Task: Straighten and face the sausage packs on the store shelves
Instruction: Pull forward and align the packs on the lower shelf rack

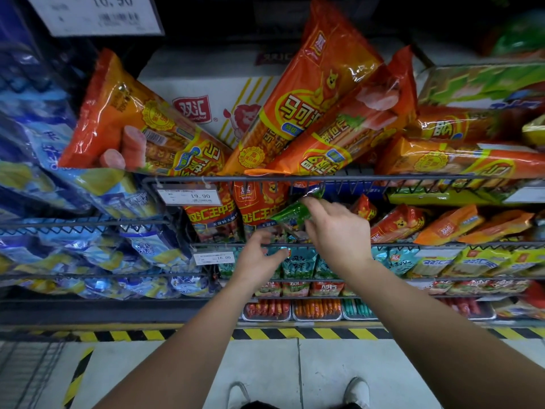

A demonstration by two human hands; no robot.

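My right hand [336, 231] pinches a green sausage pack [293, 209] that tilts up to the right on the second wire shelf, just under the top shelf's front rail [383, 177]. My left hand [259, 258] hovers a little lower and to the left with loosely curled fingers, holding nothing I can make out. Red sausage packs [212, 216] stand upright just left of the green one. On the top shelf, long orange sausage packs [312, 93] lean at crossed angles.
Blue snack bags [59, 172] fill the wire shelves on the left. Price tags [190, 196] hang from the rails. A white carton [212, 93] sits behind the top packs. Lower shelves hold teal and green packs [298, 265]. Hazard tape [295, 333] marks the floor by my shoes.
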